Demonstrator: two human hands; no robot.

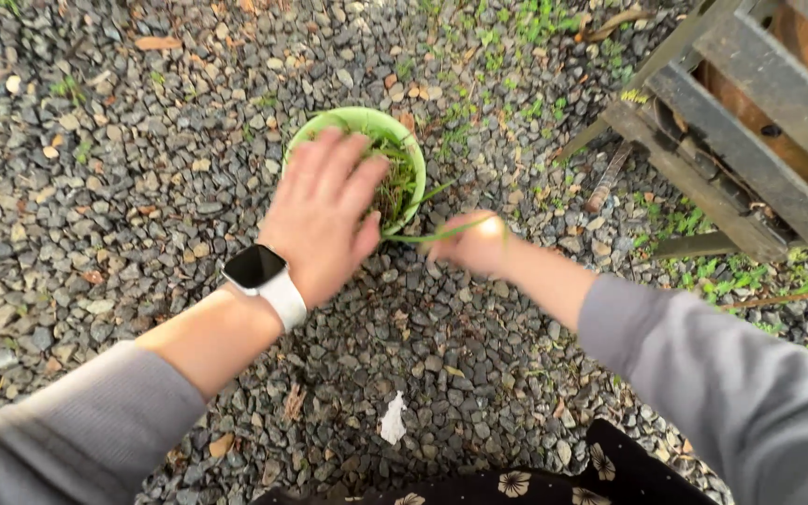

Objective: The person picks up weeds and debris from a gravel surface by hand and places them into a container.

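A light green bowl (334, 122) sits on the gravel and holds pulled grass and weeds (396, 182). My left hand (320, 217), with a dark-faced watch on a white strap at the wrist, hovers flat over the bowl with its fingers apart and nothing in it. My right hand (475, 245) is closed just right of the bowl, low over the stones, pinching a long green grass blade (432, 235) that stretches toward the bowl's rim. Both arms wear grey sleeves.
Grey gravel (105, 187) with dry leaves covers the ground. A weathered wooden frame (750, 140) with a rusty drum behind it stands at the upper right. Small green weeds (703, 266) grow near its base. A white scrap (393, 418) lies close to me.
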